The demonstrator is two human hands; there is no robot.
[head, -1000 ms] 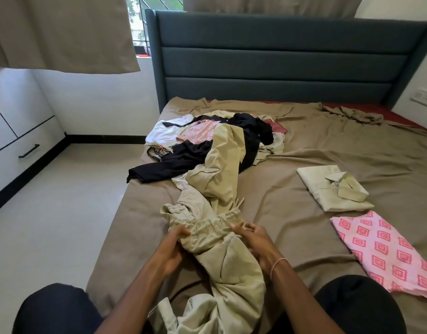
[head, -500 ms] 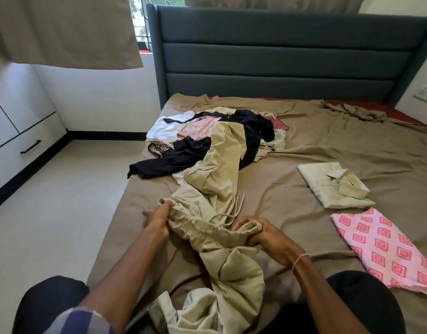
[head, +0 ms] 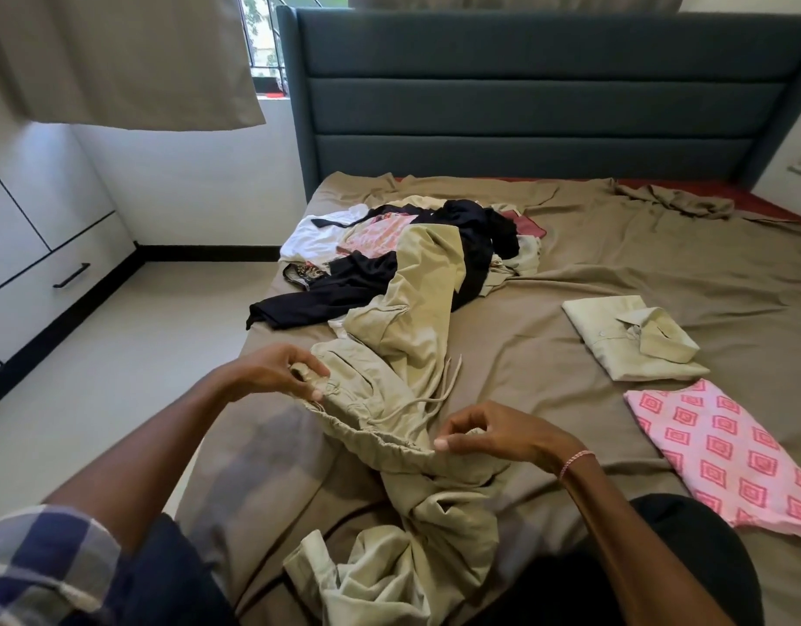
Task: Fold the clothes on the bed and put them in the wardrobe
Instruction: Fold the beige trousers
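Two hands hold the gathered waistband (head: pixel 376 438) of the beige drawstring trousers (head: pixel 416 350), which lie crumpled on the near part of the brown bed sheet (head: pixel 615 264). Your left hand (head: pixel 272 372) has its fingers curled round a bunched fold at the waistband's left end. Your right hand (head: pixel 498 433) pinches the right end between thumb and bent forefinger. The cloth is matt and heavily creased, and its thin cord (head: pixel 448 386) lies loose. One trouser leg runs up onto the pile of unfolded clothes (head: pixel 475 237), a tangle of black, white and pink pieces. On your right lie a folded cream collared shirt (head: pixel 615 345), flat and rectangular, and just below it a folded pink diamond-print garment (head: pixel 723 458). The white cabinet drawer (head: pixel 51 282) is closed, its contents hidden
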